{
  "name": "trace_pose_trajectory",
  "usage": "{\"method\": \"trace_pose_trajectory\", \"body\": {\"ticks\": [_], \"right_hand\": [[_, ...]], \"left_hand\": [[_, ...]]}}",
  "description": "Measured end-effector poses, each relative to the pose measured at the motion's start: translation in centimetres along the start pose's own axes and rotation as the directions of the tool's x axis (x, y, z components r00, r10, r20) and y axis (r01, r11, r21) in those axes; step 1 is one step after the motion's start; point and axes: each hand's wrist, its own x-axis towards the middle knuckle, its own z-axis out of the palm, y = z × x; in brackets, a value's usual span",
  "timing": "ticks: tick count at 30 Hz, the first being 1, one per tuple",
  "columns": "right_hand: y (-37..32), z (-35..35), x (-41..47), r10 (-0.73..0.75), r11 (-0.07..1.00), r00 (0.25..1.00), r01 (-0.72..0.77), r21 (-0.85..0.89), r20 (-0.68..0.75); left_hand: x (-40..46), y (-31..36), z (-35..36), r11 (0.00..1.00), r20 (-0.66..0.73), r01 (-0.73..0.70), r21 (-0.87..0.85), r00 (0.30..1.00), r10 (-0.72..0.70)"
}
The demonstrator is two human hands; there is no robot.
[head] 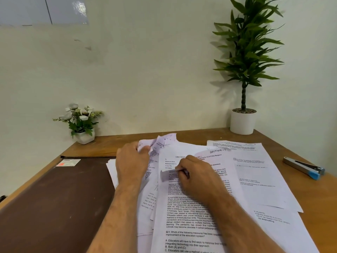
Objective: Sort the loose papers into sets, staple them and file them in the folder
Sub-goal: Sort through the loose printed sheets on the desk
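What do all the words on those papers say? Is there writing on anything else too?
"SECTION - 1": handwritten on the top of a sheet beside the right hand.
"Q.1 Which of the following measures has been": on the front sheet.
"B. Both (A) and (C)": lower on that sheet.
"Restaurant Name", "Contact No": on the form between the hands.
Sticker on the brown folder: too blurred to read.
Right-hand papers: too blurred.
Stapler: no words showing.

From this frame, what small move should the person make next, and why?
Probably lift the sheet the right hand is pinching by its curled edge and set it with matching pages. The papers lie in a mixed, overlapping pile, the left hand grips the crumpled top sheets, and the stapler and closed folder lie untouched, so sorting seems unfinished.
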Motion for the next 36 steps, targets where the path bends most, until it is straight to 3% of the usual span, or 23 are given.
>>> {"method": "trace_pose_trajectory", "body": {"ticks": [5,9,12,19,22,27,32,36], "right_hand": [[0.1,0.1,-0.1,0.038,0.999,0.999,-0.038,0.038,-0.019],[0.1,0.2,-0.1,0.037,0.999,0.999,-0.037,0.025,-0.02],[0.1,0.2,-0.1,0.043,0.999,0.999,-0.042,0.023,-0.026],[0.2,0.4,-0.3,0.034,0.998,0.995,-0.028,0.062,-0.091],[-0.1,-0.1,-0.2,0.014,0.997,0.985,-0.001,0.075,-0.171],[-0.4,-1.8,0.8,-0.044,0.993,0.946,0.077,0.089,-0.322],[-1.7,-5.3,2.7,-0.067,0.983,0.923,0.125,0.133,-0.379],[-4.8,-9.4,4.4,-0.143,0.963,0.857,0.236,0.131,-0.495]], "left_hand": [[-0.4,0.8,-0.6,0.976,-0.039,0.096,-0.194,0.994,-0.105],[-0.3,0.6,-0.7,0.928,0.005,0.146,-0.341,0.988,-0.154],[-0.5,0.7,-0.8,0.929,0.029,0.128,-0.348,0.992,-0.125],[-0.7,1.2,-0.9,0.948,-0.219,-0.057,-0.314,0.976,-0.014],[-0.9,1.8,-0.8,0.945,-0.244,-0.158,-0.286,0.966,0.088],[-0.5,2.9,-2.1,0.896,-0.283,-0.198,-0.397,0.955,0.086],[0.8,7.0,-6.0,0.853,-0.353,-0.341,-0.394,0.914,0.202],[0.4,11.4,-9.8,0.801,-0.371,-0.456,-0.388,0.873,0.317]]}}
